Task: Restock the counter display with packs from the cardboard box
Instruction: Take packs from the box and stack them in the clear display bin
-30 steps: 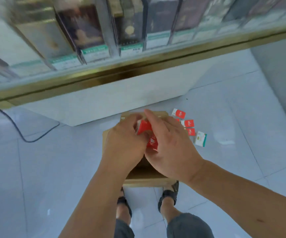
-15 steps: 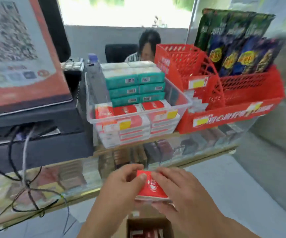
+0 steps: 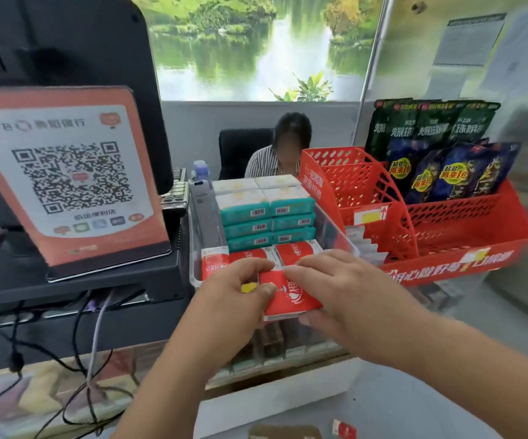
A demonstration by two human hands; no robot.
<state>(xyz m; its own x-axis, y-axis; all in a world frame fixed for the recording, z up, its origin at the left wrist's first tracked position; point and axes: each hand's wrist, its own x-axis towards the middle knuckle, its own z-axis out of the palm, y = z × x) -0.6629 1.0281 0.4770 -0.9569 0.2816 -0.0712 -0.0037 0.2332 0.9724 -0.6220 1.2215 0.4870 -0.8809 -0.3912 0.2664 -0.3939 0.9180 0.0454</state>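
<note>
Red pack [image 3: 291, 296], pinched by left grip [image 3: 234, 299] and right grip [image 3: 351, 289], has risen to the clear bin [image 3: 335, 231] front at centre frame; placement pending.

The red pack [image 3: 291, 297] is wrapped in thin, glossy plastic film that catches the light, and so are the teal packs [image 3: 246, 231] stacked behind it. The clear bin [image 3: 332, 226] is smooth, transparent hard plastic. The red basket [image 3: 465, 231] is moulded, perforated plastic with a dull sheen. The snack bags [image 3: 446, 172] look like shiny foil. The QR sign [image 3: 66, 172] has a glossy face. The cardboard box [image 3: 284, 433] is matt brown card.
</note>
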